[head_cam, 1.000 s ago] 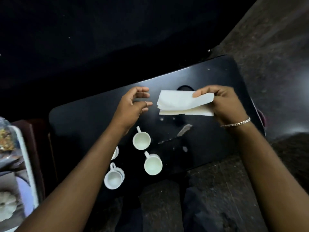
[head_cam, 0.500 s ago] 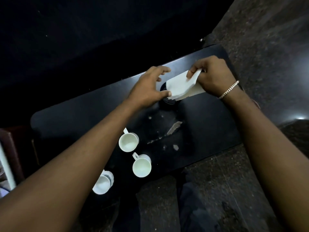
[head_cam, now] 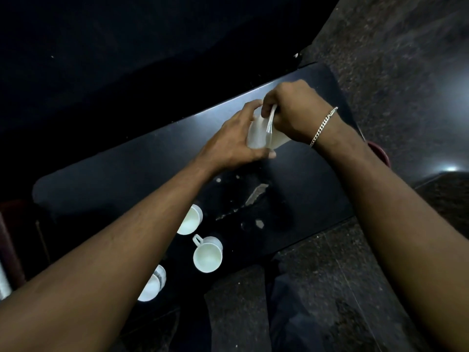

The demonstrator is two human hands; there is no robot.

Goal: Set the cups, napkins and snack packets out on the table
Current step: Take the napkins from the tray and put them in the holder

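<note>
The stack of white napkins [head_cam: 261, 134] stood on edge over the far middle of the black table [head_cam: 127, 174], its long axis running from the near side up toward the far edge, the layered edges facing the camera as a thin fan of lines; whether its lower end touched the tabletop could not be told. Three white cups sat upright near the table's front edge, mouths up: the far cup [head_cam: 190, 221] partly behind the left forearm, the middle cup [head_cam: 207, 256] in full view with its handle pointing to the far left, and the near cup [head_cam: 152, 285] half covered by the same forearm. The tabletop was glossy and dark, with pale scuffs and chipped patches [head_cam: 256, 194] between the cups and the napkins. Around it lay a dark speckled stone floor [head_cam: 393, 59], and a bright glare showed at the right. The left hand [head_cam: 233, 141] wrapped the left face of the stack, fingers curled round the far side and thumb along the near lower corner, closed on the paper. The right hand [head_cam: 294, 113], with a chain bracelet [head_cam: 323, 125] on its wrist, pinched the upper edges between thumb and narrow, bent fingers, also gripping the napkins.
</note>
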